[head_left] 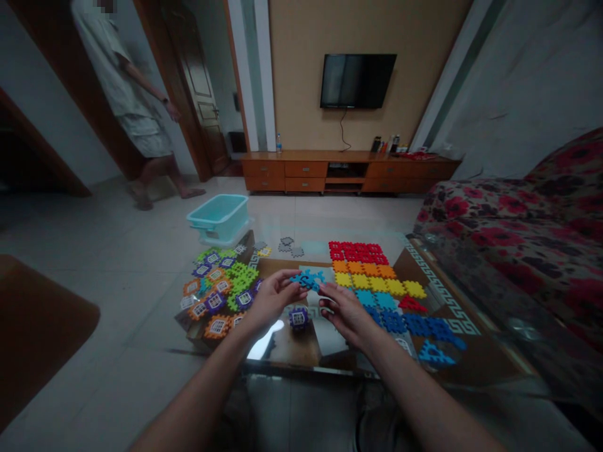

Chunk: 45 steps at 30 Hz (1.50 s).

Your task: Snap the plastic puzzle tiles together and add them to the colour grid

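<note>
Above the glass table, a blue interlocking puzzle tile [308, 279] is held between my two hands. My left hand [273, 299] pinches its left edge, and the fingertips of my right hand [347, 311] grip its right side. A purple tile block [298, 319] with a white window pattern rests on the table just below. To the right lie rows of joined tiles: red [358, 252], orange [365, 270], yellow [379, 284], light blue [374, 299] and dark blue [409, 323]. On the left is a heap of green [242, 276], purple and orange [219, 326] tiles.
A light-blue plastic bin [219, 216] stands at the table's far left corner. Several grey tiles [286, 245] lie near the far edge. A flowered sofa [513, 207] is at the right, a wooden TV cabinet [306, 169] beyond. Another person [136, 100] walks at the far left.
</note>
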Available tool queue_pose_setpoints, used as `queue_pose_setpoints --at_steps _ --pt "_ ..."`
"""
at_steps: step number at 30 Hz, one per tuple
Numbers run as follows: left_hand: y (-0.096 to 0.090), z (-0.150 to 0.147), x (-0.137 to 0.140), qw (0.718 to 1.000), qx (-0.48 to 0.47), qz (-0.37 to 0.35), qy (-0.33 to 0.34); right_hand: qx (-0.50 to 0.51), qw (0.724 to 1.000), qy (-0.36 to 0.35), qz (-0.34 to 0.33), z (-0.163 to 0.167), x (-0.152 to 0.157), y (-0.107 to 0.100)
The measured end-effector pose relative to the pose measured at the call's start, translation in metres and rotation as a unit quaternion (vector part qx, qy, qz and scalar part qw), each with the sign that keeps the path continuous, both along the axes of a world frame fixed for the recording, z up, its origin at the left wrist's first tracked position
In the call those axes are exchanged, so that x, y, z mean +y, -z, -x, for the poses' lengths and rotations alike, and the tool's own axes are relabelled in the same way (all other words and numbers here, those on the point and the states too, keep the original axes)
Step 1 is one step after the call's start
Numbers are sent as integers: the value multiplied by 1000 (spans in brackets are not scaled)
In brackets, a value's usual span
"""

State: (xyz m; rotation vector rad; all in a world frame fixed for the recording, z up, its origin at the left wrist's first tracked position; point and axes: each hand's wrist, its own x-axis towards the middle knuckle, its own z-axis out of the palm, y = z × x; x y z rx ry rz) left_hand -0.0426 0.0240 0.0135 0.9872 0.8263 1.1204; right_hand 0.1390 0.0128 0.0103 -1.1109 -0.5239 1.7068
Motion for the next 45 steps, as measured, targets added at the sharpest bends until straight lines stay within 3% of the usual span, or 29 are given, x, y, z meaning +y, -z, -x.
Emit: queue_pose_setpoints --at_steps 9,17,23,30,37,45 --pt "-8 -4 -5 999 28 -9 29 -7 999 -35 -10 1 0 6" --pt "-8 -4 -8 991 87 -99 5 -11 999 -42 -11 1 0 7" --pt "-6 0 -5 967 193 -167 -14 -10 999 -27 -17 1 2 9" --pt "-8 6 -6 892 337 -297 -58 -3 1000 -7 -26 -1 4 14" --pt "-9 6 -7 874 344 -338 -55 9 999 -12 -41 0 5 16" --pt "-12 5 -8 879 348 -314 -91 7 999 -17 -38 1 4 15"
